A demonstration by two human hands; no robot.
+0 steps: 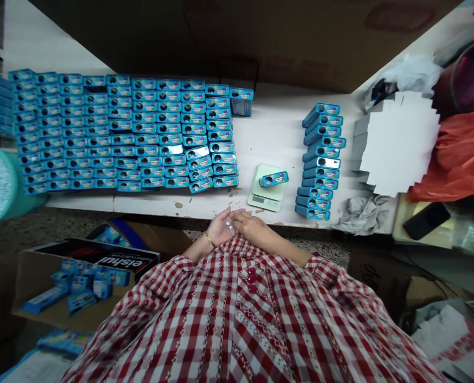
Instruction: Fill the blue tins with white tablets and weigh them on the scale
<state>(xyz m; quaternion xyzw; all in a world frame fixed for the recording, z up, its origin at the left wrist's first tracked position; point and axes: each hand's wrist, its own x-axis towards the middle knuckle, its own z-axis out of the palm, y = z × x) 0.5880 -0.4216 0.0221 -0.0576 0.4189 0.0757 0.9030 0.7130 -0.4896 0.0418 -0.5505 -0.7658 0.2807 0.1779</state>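
My left hand [220, 227] is turned palm up at the table's front edge, with a few small white pellets [229, 225] in it. My right hand [252, 227] lies against it, fingers pressed together over the left palm; whether they pinch anything is hidden. Just beyond my hands a pale green digital scale [261, 198] carries one blue tin [274, 178]. To the left, many blue tins [147, 138] stand in packed columns. On the right is a single column of similar tins [319, 175].
A teal bucket [16, 183] of white pellets stands far left. A large cardboard box [221, 42] borders the table's back. White cards [398, 143], crumpled paper [364, 214] and a phone [426, 221] lie on the right. An open carton [30, 271] of blue packets sits below left.
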